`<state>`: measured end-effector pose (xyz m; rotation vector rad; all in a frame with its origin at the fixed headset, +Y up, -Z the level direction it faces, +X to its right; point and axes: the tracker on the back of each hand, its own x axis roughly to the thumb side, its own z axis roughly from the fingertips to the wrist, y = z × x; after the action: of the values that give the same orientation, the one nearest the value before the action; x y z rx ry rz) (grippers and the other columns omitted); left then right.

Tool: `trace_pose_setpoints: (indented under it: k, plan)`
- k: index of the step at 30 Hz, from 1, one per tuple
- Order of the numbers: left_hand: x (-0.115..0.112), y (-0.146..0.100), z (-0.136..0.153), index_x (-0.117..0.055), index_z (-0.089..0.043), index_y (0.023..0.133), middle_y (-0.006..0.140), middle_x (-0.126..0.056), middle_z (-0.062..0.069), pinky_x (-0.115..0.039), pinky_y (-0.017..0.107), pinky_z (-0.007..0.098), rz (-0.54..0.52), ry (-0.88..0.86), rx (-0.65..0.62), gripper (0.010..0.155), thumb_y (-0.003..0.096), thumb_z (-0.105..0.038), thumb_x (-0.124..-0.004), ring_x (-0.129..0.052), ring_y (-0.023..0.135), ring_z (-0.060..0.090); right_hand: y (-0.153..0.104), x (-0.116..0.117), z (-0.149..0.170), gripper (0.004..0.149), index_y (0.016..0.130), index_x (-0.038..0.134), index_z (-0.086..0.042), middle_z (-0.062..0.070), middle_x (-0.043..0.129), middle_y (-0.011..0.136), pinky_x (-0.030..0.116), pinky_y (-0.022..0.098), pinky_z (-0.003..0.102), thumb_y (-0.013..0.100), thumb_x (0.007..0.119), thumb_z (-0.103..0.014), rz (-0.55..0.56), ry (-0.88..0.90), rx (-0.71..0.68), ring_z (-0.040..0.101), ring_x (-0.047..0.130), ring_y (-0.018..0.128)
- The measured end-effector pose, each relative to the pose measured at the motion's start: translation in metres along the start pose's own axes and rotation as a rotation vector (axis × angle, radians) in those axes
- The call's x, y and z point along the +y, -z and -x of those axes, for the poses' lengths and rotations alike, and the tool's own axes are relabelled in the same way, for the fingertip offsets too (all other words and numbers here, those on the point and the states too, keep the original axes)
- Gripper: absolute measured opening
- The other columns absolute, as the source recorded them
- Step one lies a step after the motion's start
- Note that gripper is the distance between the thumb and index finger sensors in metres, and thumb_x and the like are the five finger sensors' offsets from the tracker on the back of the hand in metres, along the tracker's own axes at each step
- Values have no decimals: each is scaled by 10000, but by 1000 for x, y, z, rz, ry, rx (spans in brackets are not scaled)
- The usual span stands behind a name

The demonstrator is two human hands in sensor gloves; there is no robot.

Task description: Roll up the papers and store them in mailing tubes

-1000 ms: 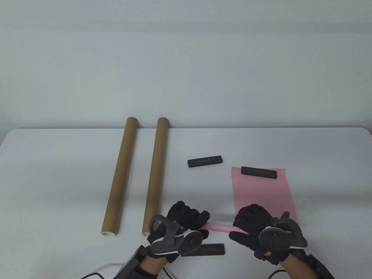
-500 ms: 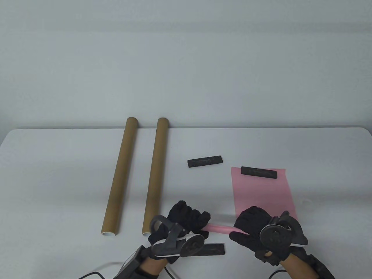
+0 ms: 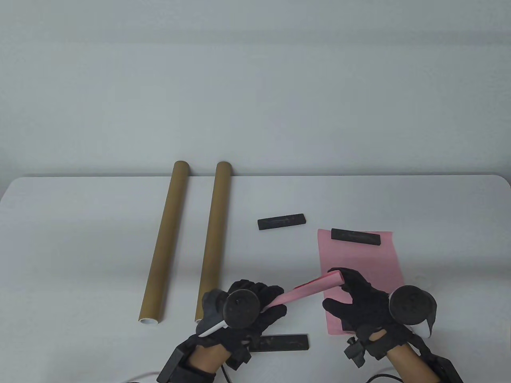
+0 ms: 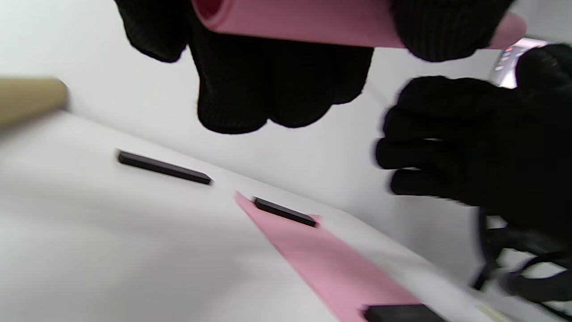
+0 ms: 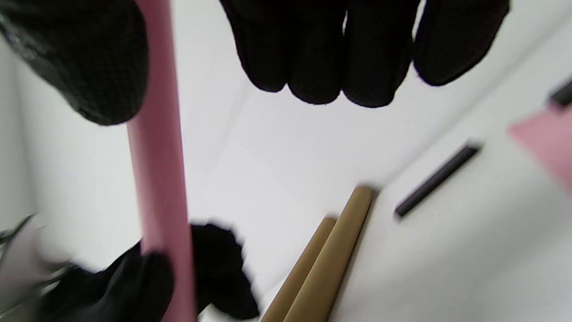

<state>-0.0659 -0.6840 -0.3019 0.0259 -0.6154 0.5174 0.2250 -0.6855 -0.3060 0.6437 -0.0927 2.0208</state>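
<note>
Lifted off the table, rolled pink paper (image 3: 309, 288) — gripped between left hand (image 3: 249, 309) and right hand (image 3: 361, 301).

Desk (image 3: 80, 239): two mailing tubes (image 3: 163, 243) (image 3: 213, 239) lying side by side at left; one bar (image 3: 282, 222) lying right of them; flat sheet (image 3: 359, 263) lying farther right, a second bar (image 3: 355, 236) sitting on its far end; a third bar (image 3: 285, 343) lying nearest.

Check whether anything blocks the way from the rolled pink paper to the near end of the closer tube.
Nothing visible does. The rolled pink paper is held off the table by the left hand, and the tube lies just left of it; its near end is hidden behind that hand.
</note>
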Motion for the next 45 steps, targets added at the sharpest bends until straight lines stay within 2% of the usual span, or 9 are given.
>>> trace_pose_setpoints:
  k: [4, 8, 11, 15, 23, 27, 34, 39, 45]
  plan:
    - [-9, -1, -16, -807, -376, 886, 775, -974, -48, -683, 728, 515, 50, 40, -58, 606, 370, -664, -668, -1031, 705, 194, 2, 16, 0, 793, 1075, 666, -153, 194, 699, 1077, 679, 623, 702, 443, 889, -577, -139, 206, -79, 506, 814, 908]
    - [-17, -2, -27, -784, -366, 912, 796, -962, -47, -683, 730, 513, 75, 99, -78, 634, 367, -671, -674, -1022, 725, 195, 2, 18, -2, 577, 930, 852, -177, 107, 922, 905, 797, 569, 667, 469, 891, -522, -121, 322, -71, 409, 1009, 741]
    - [-14, -2, -24, -692, -330, 993, 896, -899, -10, -651, 745, 533, 57, 151, -46, 749, 343, -702, -670, -962, 820, 247, -1, 7, -5, 564, 901, 871, -161, 113, 945, 866, 826, 541, 655, 473, 885, -527, -21, 221, -70, 402, 1032, 698]
    - [1, -2, -9, -647, -312, 1025, 973, -826, 35, -623, 752, 557, -5, 280, 102, 768, 354, -680, -702, -890, 897, 303, -4, -9, -12, 564, 854, 900, -113, 143, 984, 788, 853, 488, 636, 462, 890, -519, 116, -111, -61, 399, 1060, 609]
    - [27, -4, 27, -576, -321, 1059, 1048, -738, 52, -578, 777, 568, -31, 377, 474, 791, 366, -665, -743, -806, 974, 339, 2, 7, -3, 560, 807, 931, -98, 148, 1016, 720, 871, 458, 614, 451, 897, -529, -13, -409, 15, 372, 1082, 542]
    - [35, -5, 37, -541, -325, 1073, 1082, -695, 53, -556, 786, 577, -33, 416, 596, 808, 372, -662, -760, -760, 1014, 358, 6, 15, 2, 566, 817, 919, -110, 142, 1005, 736, 856, 471, 622, 452, 883, -542, -54, -433, 38, 377, 1068, 560]
    - [33, 7, 70, -382, -274, 1114, 1145, -557, 77, -539, 794, 587, 124, 418, 830, 923, 374, -680, -756, -661, 1068, 387, 5, 12, -3, 559, 817, 923, -112, 135, 1009, 738, 861, 479, 612, 457, 883, -538, -42, -454, 9, 369, 1071, 567]
    - [18, 36, 94, -299, -233, 1117, 1144, -529, 98, -554, 792, 585, 298, 479, 951, 985, 366, -696, -739, -655, 1064, 388, 1, 0, -16, 566, 813, 925, -112, 138, 1009, 734, 859, 476, 616, 451, 881, -545, 46, -446, -46, 373, 1071, 562]
    - [3, 73, 119, -172, -186, 1100, 1159, -437, 131, -590, 784, 576, 475, 520, 1110, 1058, 359, -716, -709, -620, 1072, 411, -3, -6, -21, 562, 811, 929, -104, 138, 1014, 730, 868, 476, 604, 454, 887, -536, 76, -437, -76, 364, 1077, 559]
